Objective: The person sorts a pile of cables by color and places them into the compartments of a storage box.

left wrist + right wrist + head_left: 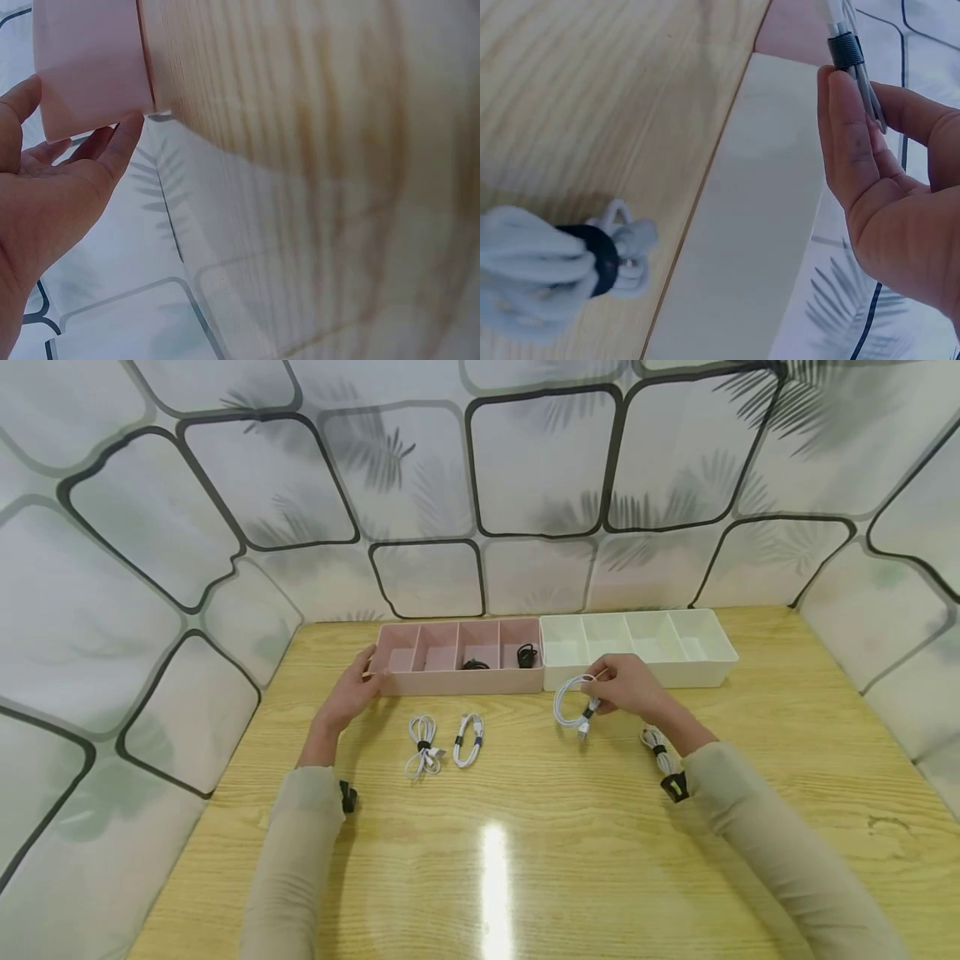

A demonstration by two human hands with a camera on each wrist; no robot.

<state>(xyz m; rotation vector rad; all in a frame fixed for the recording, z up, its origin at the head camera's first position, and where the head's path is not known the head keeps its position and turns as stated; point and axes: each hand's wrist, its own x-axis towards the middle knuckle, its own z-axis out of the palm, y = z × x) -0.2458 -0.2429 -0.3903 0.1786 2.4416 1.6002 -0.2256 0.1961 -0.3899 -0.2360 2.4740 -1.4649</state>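
My right hand [626, 683] pinches a coiled white charging cable [567, 702] bound with a dark strap, just in front of the cream divided box [637, 677]. In the right wrist view, that cable [859, 90] stands between thumb and fingers. At the left end of the pink divided box [465, 683], my left hand [350, 692] holds the corner, thumb on one side and fingers on another, as the left wrist view shows on the pink wall [90, 67]. Black cables [527, 655] lie in the two right compartments of the pink box.
Two bundled white cables lie on the wooden table [420, 860]: a looped one [424, 747] and a narrow oval one [468, 741]. Another strapped white cable [660, 750] lies beneath my right forearm. Patterned fabric walls [540, 468] enclose the table's back and sides.
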